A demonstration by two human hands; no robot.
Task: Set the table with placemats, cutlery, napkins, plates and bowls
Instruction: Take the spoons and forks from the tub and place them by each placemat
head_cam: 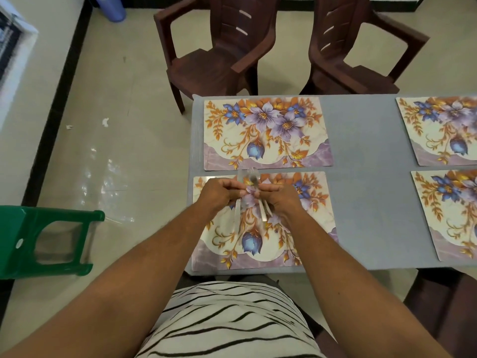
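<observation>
- Reaching forward from 6 o'clock, both forearms are seen converging over the near-left placemat [260,244], so that the two hands meet above its upper half.
- The left hand [219,193] is held knuckles-up, its fingers curled round a bunch of cutlery [249,192].
- The right hand [281,197] is turned inward toward 9 o'clock, its fingertips pinching the same bunch from the other side.
- The cutlery is held between the hands, above the mat and not resting on it; blur keeps the pieces from being counted.
- The long axis of the bunch runs roughly from 6 to 12 o'clock: spoon bowls and fork heads point toward 12 o'clock, past the mat's far edge, while the handles hang toward 6 o'clock, fanned slightly apart.
- A second placemat [265,133] lies at 12 o'clock from the hands, on the grey table [361,151].
- Two more mats [444,130] are partly seen at 3 o'clock.
- Two brown chairs [219,52] stand beyond the table at 12 o'clock, and a green stool [38,241] at 9 o'clock.
</observation>
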